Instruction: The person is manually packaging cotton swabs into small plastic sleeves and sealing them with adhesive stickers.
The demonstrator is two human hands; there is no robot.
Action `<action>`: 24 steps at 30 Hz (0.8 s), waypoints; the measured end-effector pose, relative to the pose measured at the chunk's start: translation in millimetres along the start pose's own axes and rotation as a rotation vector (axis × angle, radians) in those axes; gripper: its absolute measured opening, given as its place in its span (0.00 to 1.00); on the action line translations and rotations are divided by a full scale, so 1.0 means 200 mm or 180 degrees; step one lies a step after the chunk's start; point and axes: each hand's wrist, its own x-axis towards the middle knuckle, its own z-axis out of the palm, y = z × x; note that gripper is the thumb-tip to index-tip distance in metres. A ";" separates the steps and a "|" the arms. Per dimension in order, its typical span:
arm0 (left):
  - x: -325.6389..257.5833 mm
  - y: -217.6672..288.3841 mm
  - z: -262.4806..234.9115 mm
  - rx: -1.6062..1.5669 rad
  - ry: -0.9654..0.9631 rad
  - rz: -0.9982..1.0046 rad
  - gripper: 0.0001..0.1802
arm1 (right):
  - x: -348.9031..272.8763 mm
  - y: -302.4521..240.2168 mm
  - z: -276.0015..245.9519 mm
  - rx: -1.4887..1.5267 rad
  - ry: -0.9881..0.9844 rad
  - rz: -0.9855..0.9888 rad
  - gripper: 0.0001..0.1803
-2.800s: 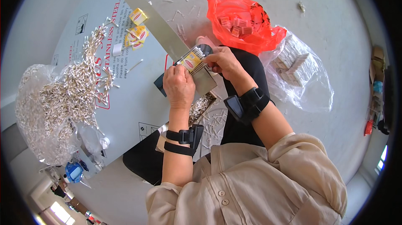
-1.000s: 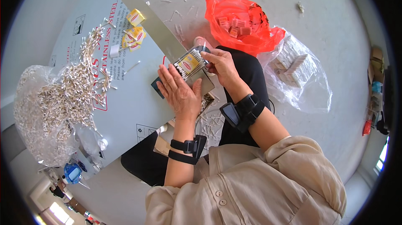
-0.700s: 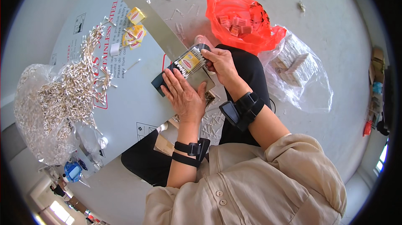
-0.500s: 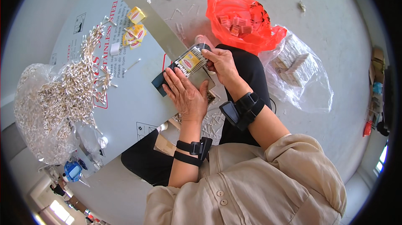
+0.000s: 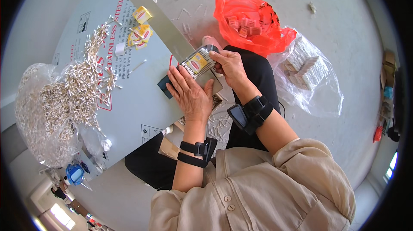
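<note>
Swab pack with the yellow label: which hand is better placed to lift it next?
Likely the right hand: it pinches one end of the swab pack, while the left hand lies open.

I log red and black lettering on the tabletop film (image 5: 148, 97). Swab pack (image 5: 208, 54): yellow label (image 5: 198, 63), red oval emblem. Red bag (image 5: 280, 45): black print, illegible to me.

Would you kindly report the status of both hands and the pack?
Left hand open at the left end of the clear, yellow-labelled pack of white cotton swabs. Right hand pinching its right end. Loose white swab pile farther left, apart from both hands.
</note>
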 end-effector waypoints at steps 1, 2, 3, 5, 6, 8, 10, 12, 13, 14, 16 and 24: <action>-0.01 0.00 0.00 -0.0022 0.0036 -0.0008 0.53 | 0.01 0.01 -0.01 0.0000 -0.0032 0.0023 0.12; -0.01 -0.01 0.00 -0.0018 0.0038 -0.0011 0.53 | 0.01 0.00 -0.01 0.0001 -0.0069 0.0049 0.12; -0.02 -0.01 0.01 0.0017 0.0018 -0.0003 0.53 | 0.01 0.00 -0.01 0.0003 -0.0073 0.0051 0.12; -0.02 -0.02 0.00 0.0055 0.0001 0.0002 0.53 | 0.00 0.00 0.00 0.0008 -0.0052 0.0015 0.12; -0.02 -0.02 0.00 0.0030 -0.0012 0.0001 0.53 | 0.00 0.00 0.00 0.0008 -0.0057 0.0014 0.12; -0.01 -0.01 -0.01 0.0006 -0.0024 0.0003 0.53 | 0.00 0.00 -0.01 -0.0056 -0.0044 0.0023 0.12; 0.00 0.00 0.00 0.0033 -0.0026 0.0017 0.53 | 0.01 0.01 -0.01 -0.0007 -0.0054 0.0009 0.12; 0.01 0.00 -0.01 0.0030 0.0006 0.0036 0.52 | 0.02 0.02 -0.02 0.0046 -0.0068 0.0001 0.12; 0.01 0.00 -0.01 0.0023 0.0038 0.0055 0.52 | 0.02 0.03 -0.02 0.0076 -0.0092 0.0002 0.12; 0.01 0.00 -0.01 0.0023 0.0037 0.0056 0.52 | 0.02 0.03 -0.02 0.0105 -0.0115 0.0004 0.12; 0.01 -0.01 -0.01 0.0022 0.0041 0.0027 0.52 | 0.02 0.02 -0.02 0.0088 -0.0110 0.0015 0.12; 0.01 0.00 -0.01 0.0083 0.0004 0.0009 0.52 | 0.01 0.01 -0.01 0.0129 -0.0020 0.0204 0.13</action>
